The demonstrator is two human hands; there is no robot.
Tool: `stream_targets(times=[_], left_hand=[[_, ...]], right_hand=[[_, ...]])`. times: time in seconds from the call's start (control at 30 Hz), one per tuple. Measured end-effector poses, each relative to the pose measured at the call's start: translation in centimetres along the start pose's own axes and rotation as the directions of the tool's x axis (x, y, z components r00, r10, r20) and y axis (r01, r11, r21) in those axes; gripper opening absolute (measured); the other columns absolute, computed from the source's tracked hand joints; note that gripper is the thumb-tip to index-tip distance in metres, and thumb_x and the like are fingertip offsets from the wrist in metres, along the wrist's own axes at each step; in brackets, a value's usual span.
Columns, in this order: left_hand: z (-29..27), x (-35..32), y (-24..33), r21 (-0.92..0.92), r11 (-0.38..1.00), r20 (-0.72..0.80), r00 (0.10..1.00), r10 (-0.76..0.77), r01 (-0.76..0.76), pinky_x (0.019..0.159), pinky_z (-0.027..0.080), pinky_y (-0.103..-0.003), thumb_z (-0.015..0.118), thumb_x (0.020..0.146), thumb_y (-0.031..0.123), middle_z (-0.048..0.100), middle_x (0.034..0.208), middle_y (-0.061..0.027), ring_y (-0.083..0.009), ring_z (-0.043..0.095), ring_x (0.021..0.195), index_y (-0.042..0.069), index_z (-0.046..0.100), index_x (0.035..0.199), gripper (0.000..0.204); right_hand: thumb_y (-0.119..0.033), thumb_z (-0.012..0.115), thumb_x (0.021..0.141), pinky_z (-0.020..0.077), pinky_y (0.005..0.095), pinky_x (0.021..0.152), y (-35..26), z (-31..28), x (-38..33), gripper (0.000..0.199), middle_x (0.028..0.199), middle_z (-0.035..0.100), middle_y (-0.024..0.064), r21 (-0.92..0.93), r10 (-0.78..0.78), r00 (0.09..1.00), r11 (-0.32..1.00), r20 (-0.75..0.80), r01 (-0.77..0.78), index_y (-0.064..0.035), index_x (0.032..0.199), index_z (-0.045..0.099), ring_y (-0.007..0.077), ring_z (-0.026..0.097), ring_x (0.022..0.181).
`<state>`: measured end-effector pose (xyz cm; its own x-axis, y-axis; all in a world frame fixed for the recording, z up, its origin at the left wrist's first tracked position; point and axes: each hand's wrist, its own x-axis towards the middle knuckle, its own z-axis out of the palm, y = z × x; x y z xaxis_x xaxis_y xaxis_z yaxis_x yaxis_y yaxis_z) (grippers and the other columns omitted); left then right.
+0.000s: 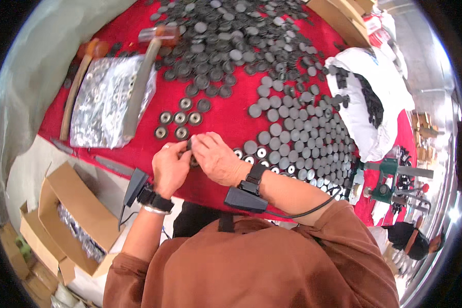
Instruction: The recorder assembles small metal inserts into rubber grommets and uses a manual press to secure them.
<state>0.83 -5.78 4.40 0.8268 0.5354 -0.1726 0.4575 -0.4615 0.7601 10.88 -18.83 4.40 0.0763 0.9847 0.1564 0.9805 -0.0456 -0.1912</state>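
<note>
My left hand (170,167) and my right hand (218,159) meet over the red cloth, fingertips pinched together. Between them is a small dark round cap (190,145), mostly covered by the fingers. Just beyond lie several round black caps with metal rings inside, such as a ringed cap (180,118), next to a plain dark cap (204,106). To the right of my right hand, rows of grey round caps (294,136) cover the cloth. A few white-and-black ringed pieces (262,153) sit beside my right wrist.
A heap of loose black caps (215,41) fills the back. At left, a mallet (141,84) and another mallet (77,92) lie by a clear bag of metal rings (100,102). A white sack (390,97), a green clamp tool (387,179) and an open cardboard box (82,205) surround the table.
</note>
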Motion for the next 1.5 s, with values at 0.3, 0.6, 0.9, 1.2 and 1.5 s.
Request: stream_targets(times=[0.3,0.6,0.9,1.2,1.5], left_hand=[[3.7,1.7,2.6,0.095,0.986,-0.111,0.983,0.146,-0.136,0.061,0.049,-0.036,0.07,0.075,0.019,0.064,0.073,-0.0096,-0.0245,0.063,0.068,0.005,0.069,0.09,0.02],[2.0,-0.6,1.7,-0.017,0.987,-0.277,0.949,0.148,-0.159,0.056,0.049,-0.029,0.069,0.077,0.006,0.061,0.08,-0.0093,-0.0184,0.061,0.061,0.002,0.065,0.09,0.014],[0.4,-0.7,-1.3,0.214,0.977,-0.343,0.936,0.081,-0.006,0.062,0.049,-0.029,0.068,0.079,0.012,0.057,0.094,-0.0119,-0.0186,0.06,0.068,0.004,0.061,0.109,0.032],[-0.3,0.4,-1.0,0.151,0.988,-0.223,0.975,-0.001,0.036,0.072,0.049,-0.037,0.064,0.08,0.016,0.057,0.099,-0.0112,-0.029,0.06,0.087,0.014,0.062,0.113,0.033],[0.1,2.3,-1.7,-0.043,0.997,-0.262,0.962,-0.07,0.061,0.072,0.049,-0.036,0.066,0.079,0.025,0.063,0.09,-0.0129,-0.0288,0.062,0.084,0.009,0.07,0.097,0.024]], right_hand=[[-0.014,0.052,0.08,0.0503,0.0457,0.066,14.2,-6.4,-3.3,0.014,0.077,0.063,0.0138,0.147,0.642,0.713,0.763,-0.284,-0.629,-0.006,0.079,0.063,0.0342,0.062,0.075],[-0.039,0.066,0.076,0.0497,0.0421,0.06,29.1,-5.4,-4.7,0.034,0.064,0.063,0.0162,-0.242,0.575,0.723,0.693,-0.382,-0.679,-0.0072,0.065,0.065,0.0315,0.063,0.063],[-0.024,0.066,0.078,0.0524,0.0363,0.074,14.6,-5.3,1.4,0.023,0.09,0.068,0.011,0.361,0.592,0.784,0.784,-0.189,-0.505,-0.0087,0.094,0.068,0.0282,0.065,0.082],[-0.002,0.06,0.072,0.0523,0.0352,0.071,1.7,1.1,4.2,0.029,0.097,0.061,0.0121,0.245,0.145,0.962,0.966,-0.233,-0.087,-0.0006,0.1,0.06,0.0282,0.061,0.086],[-0.007,0.056,0.069,0.0428,0.039,0.08,1.5,1.3,3.4,0.033,0.102,0.056,0.0158,0.052,0.001,0.994,0.999,-0.113,0.004,0.0056,0.099,0.057,0.0286,0.054,0.091]])
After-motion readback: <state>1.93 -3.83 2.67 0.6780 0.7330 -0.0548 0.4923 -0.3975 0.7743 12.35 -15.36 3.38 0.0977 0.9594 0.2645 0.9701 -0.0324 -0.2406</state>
